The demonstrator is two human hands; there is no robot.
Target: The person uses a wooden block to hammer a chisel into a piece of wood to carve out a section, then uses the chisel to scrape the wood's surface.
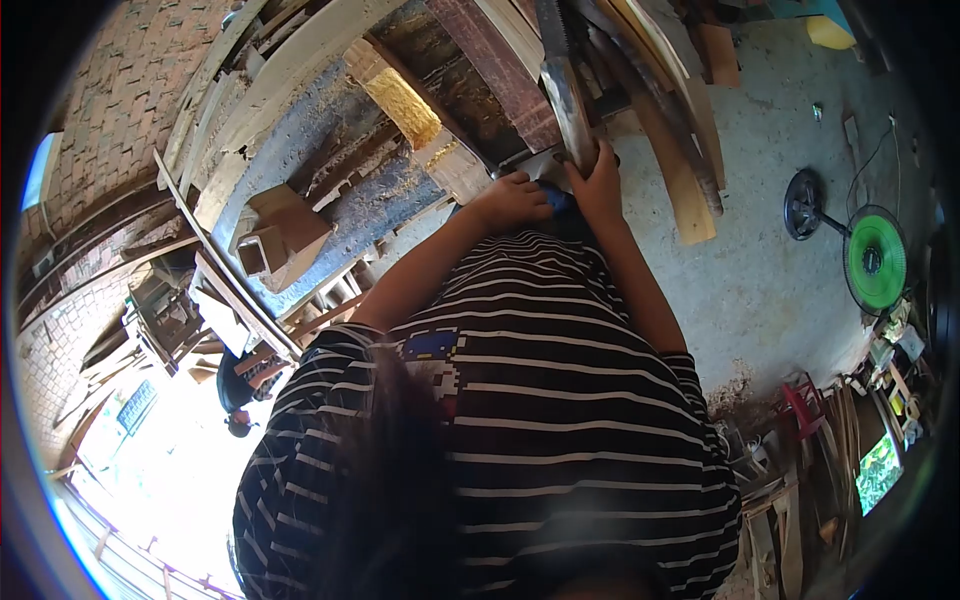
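Long tool (570,115) cut off by top edge, left hand (512,203) palm-side hidden, hair (378,490) blurred, distant person (236,385) too small for detail.

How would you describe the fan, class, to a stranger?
Find the grey floor right of the striped shirt. Near the right edge is a fan with a black base; its round green head stands out from the clutter beside it.

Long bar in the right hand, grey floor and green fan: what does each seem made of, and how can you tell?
Bar: probably smooth metal, from its bright streaks. Floor: likely bare concrete, matte, grey and mottled. Fan: perhaps plastic, judging by its even green colour; finish unclear.
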